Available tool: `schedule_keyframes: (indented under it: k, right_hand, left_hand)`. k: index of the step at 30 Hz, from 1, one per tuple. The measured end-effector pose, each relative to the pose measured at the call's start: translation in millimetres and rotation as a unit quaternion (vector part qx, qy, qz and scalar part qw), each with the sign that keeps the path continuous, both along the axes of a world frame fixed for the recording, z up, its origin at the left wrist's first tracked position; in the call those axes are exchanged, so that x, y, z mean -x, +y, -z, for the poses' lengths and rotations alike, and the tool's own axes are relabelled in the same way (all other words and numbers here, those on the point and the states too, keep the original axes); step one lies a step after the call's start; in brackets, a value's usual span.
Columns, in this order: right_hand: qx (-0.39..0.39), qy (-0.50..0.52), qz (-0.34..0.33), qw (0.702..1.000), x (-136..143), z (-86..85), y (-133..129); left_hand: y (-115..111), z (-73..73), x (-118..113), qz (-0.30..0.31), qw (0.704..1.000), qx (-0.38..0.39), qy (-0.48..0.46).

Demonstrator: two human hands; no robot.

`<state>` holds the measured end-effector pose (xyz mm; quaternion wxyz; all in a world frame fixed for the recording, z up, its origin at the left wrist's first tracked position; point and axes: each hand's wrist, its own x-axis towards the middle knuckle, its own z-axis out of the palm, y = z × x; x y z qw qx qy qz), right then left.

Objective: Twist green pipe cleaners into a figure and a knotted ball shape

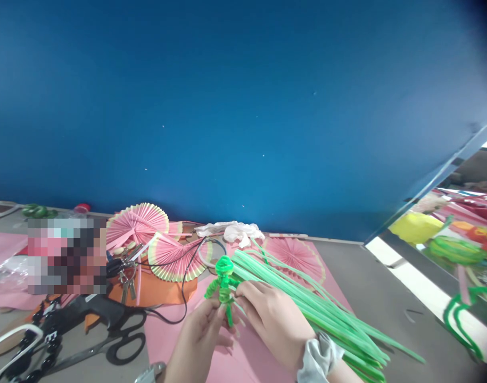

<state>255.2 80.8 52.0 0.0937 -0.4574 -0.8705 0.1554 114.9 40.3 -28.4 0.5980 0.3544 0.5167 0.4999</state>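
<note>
A watch (150, 372) and a grey scrunchie (320, 357) circle the wrists. The left hand (203, 327) pinches the lower part of a green figure (224, 282), which stands upright above a pink sheet (163, 335). The right hand (273, 314) is curled, fingertips at the figure's side; whether they grip it, I cannot tell. Scissors (106, 344) lie to the left, a glue gun (107, 309) just beyond. Green stems (307, 298) spread rightward, past the right hand. Farther off are pink fans (179, 260), white tissue (239, 232) and a blue panel (227, 106).
</note>
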Motion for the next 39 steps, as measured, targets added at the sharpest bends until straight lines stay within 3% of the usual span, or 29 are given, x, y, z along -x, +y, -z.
schedule_keyframes:
  k: [7,14,21,25,31,39]
  right_hand:
    - [-0.040,0.024,0.014,0.999,6.1,22.3,-3.6]
    - [-0.061,0.070,-0.043,0.995,12.6,30.7,-12.6]
    - [-0.153,0.061,-0.023,0.986,12.8,43.4,-11.9]
    - [-0.170,0.030,-0.035,0.984,11.3,46.6,-8.2]
    - [-0.129,0.009,-0.025,0.991,11.6,44.8,-7.6]
    - [-0.016,0.124,-0.030,0.992,9.2,41.5,-6.4]
  left_hand:
    - [-4.9,-16.3,2.8,-0.018,0.998,0.025,-0.053]
    - [-2.1,-13.7,4.6,-0.093,0.993,-0.007,-0.075]
    - [0.1,-4.8,10.0,-0.009,0.997,-0.016,-0.074]
    - [-1.4,-3.8,10.7,0.005,0.999,-0.019,-0.042]
    - [-3.7,-4.7,10.0,-0.009,0.999,-0.019,-0.035]
    - [-3.6,-9.2,9.0,0.015,0.999,-0.033,-0.019]
